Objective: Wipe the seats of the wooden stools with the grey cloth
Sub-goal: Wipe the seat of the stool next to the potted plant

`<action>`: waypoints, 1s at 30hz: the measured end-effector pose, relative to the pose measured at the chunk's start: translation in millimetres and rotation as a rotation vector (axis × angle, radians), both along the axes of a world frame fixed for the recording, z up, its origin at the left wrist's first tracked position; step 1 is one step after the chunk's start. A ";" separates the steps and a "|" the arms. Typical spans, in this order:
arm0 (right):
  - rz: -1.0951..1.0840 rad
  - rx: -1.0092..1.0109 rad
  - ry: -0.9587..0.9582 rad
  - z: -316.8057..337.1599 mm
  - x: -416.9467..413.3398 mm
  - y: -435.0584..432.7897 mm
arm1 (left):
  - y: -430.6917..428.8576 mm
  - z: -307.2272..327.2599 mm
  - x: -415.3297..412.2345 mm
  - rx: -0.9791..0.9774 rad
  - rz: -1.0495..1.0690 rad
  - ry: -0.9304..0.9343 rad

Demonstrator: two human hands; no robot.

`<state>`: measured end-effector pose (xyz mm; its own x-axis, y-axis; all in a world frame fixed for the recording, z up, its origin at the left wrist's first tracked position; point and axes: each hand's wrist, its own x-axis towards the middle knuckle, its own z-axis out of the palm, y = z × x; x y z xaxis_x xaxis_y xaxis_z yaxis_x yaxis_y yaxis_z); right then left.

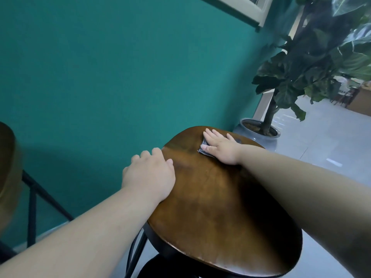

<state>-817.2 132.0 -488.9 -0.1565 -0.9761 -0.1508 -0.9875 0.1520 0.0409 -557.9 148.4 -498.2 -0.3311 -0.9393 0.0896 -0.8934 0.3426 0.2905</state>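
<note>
A round dark wooden stool seat point(216, 207) fills the lower middle of the view, on black metal legs. My right hand point(218, 147) lies flat with straight fingers at the seat's far edge, pressing the folded grey cloth point(203, 149) onto the wood; only a corner of the cloth shows by the thumb. My left hand point(149, 173) grips the seat's left rim, fingers curled over the edge.
A second wooden stool seat point(7, 163) shows at the far left edge, with black metal bars point(32, 197) below it. A teal wall stands behind. A potted plant point(267, 121) in a grey pot stands on the pale tiled floor to the right.
</note>
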 end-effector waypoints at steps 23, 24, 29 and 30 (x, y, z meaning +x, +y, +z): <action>0.147 0.037 -0.034 8.0 90.9 -49.4 | -6.7 -7.1 -3.7 0.007 0.053 0.018; 0.162 0.038 -0.069 10.6 96.3 -40.0 | -8.0 -8.6 -3.7 0.009 0.058 0.016; 0.198 -0.008 -0.192 15.3 110.2 8.8 | -10.2 -10.7 -3.4 0.024 0.077 0.044; 0.209 -0.011 -0.178 15.0 110.0 19.5 | -7.9 -7.9 -3.4 0.040 0.084 0.060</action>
